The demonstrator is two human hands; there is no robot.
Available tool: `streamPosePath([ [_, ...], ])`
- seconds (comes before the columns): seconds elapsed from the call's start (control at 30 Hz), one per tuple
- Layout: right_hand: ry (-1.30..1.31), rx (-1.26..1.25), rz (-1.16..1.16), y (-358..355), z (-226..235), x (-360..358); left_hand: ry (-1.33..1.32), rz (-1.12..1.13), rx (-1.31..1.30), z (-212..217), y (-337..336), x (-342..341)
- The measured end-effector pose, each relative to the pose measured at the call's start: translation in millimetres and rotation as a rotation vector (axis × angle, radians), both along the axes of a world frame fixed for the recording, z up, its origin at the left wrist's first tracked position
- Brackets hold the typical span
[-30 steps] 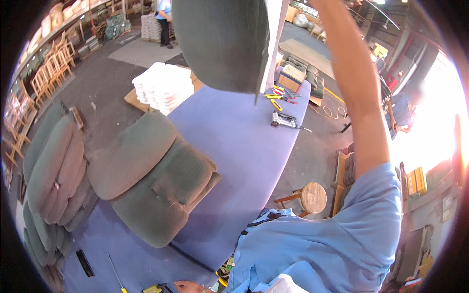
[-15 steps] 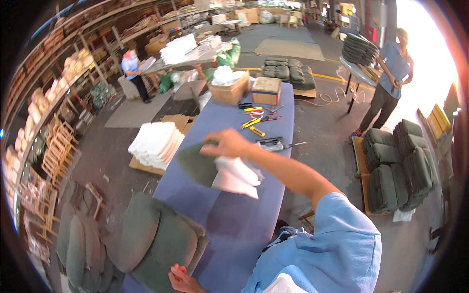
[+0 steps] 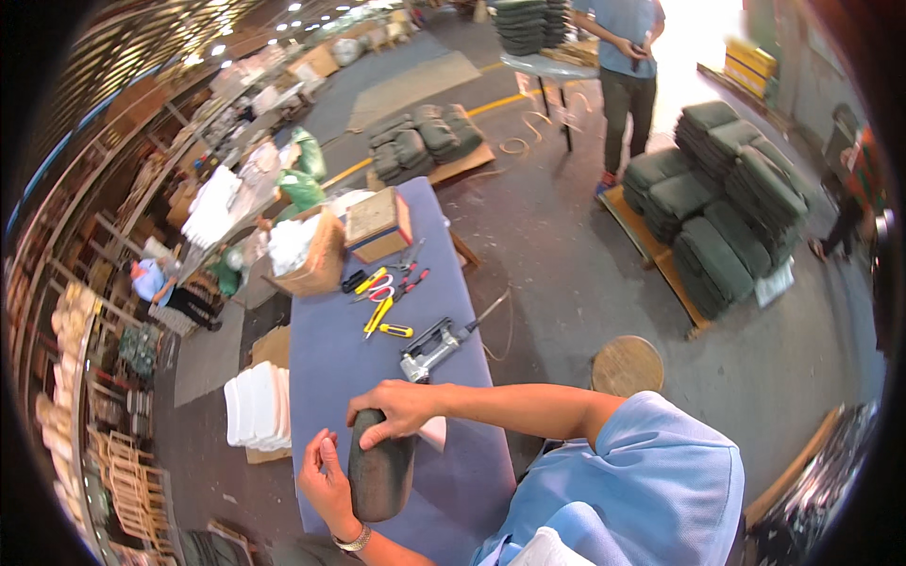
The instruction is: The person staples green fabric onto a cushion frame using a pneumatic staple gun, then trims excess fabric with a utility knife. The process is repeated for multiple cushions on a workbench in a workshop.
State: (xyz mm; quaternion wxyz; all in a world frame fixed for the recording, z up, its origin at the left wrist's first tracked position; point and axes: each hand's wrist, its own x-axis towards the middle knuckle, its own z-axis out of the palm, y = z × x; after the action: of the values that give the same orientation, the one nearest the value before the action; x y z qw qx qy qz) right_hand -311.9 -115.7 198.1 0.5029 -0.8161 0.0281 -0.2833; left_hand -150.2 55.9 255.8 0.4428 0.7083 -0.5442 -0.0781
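A small dark green padded cushion [image 3: 382,476] is tilted on end over the near part of the blue-covered table [image 3: 439,222]. My right hand [image 3: 401,407] grips its upper end, thumb on the near face and fingers over the top. Along its left side is my left hand [image 3: 326,481], fingers apart and pointing up, the palm close against the cushion; whether it touches is hard to tell. A bit of white material [image 3: 433,432] shows under my right wrist. Just beyond my right hand lies a grey staple gun [image 3: 434,351] with a hose.
Scissors [image 3: 379,291], pliers and a yellow screwdriver [image 3: 395,330] lie farther up the table. Two boxes [image 3: 379,224] stand at its far end. White pads [image 3: 260,406] are stacked left, green cushions [image 3: 717,203] right. A round stool [image 3: 628,366] and a person [image 3: 628,85] are to the right.
My right hand has brought the green piece nearer and turned it on end. My left hand has left the green cushions at lower left and come up beside it. The view has swung right.
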Motion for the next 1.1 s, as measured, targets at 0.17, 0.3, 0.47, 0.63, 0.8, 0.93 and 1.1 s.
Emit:
streamPosePath([
  [0.17,-0.186,0.155,-0.017,-15,-18,-12,-0.44,-0.14,0.147,25,-38,-61],
  [0.3,-0.326,0.156,-0.18,-7,-35,12,-0.617,0.033,0.324,22,-40,-76],
  [0.47,-0.379,0.152,-0.298,-18,-92,47,-0.67,0.062,0.205,14,-53,-87],
  [0.63,-0.41,0.346,-0.292,-20,-70,66,-0.866,0.226,0.073,9,-60,-50],
  [0.8,0.033,0.134,-0.63,22,-115,30,-0.85,0.33,0.012,4,-48,-23],
  [0.93,0.589,-0.152,-0.502,81,-248,-94,-0.801,0.368,-0.156,-18,-34,-9],
  [1.1,0.945,0.258,-0.074,129,-347,-233,-0.868,0.481,-0.262,-24,-25,11],
])
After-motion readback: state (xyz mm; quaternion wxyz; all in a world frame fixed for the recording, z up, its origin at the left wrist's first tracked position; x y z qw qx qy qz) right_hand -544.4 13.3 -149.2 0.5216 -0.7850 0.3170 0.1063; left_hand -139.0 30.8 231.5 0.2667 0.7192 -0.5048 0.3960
